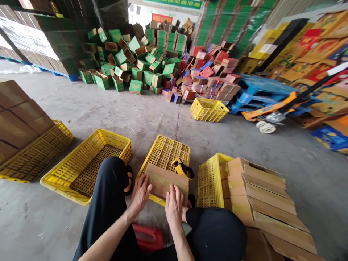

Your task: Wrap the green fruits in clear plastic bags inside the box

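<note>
A brown cardboard box (165,179), its top closed, lies across an upturned yellow plastic crate (170,146) between my knees. My left hand (139,194) rests at the box's left end, fingers stretched and thumb apart. Flat on the near part of the box lies my right hand (174,203), its fingers extended. Neither hand is wrapped round anything. Just beyond the box's right end, a yellow and black tape dispenser (182,168) sits on the crate.
To my left stand a yellow crate (87,170) and another filled with brown boxes (21,116). Open cartons (269,203) overlap a crate (208,181) at right. Ahead are piled green boxes (130,65), blue pallets (261,90) and a pallet jack (272,112). Something red (148,237) is beneath me.
</note>
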The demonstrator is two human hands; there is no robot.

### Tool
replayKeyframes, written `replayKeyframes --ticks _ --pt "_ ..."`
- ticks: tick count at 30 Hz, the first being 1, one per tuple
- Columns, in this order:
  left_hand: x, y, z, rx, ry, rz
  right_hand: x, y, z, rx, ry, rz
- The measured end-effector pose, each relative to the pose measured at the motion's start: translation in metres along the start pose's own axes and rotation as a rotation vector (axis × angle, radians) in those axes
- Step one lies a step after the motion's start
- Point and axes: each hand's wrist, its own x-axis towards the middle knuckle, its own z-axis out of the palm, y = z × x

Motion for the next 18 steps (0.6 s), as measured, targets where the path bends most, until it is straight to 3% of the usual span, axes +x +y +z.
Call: replayKeyframes --ticks 9,18 --pt "0.006 -0.004 0.008 -0.090 0.007 -0.026 0.017 -0.052 0.001 0.216 -0.176 -0.141" --pt "0.018 -0.007 0.002 -0.312 -0.089 -0.227 0.062 -0.084 0.012 0.257 -0.340 -0.134"
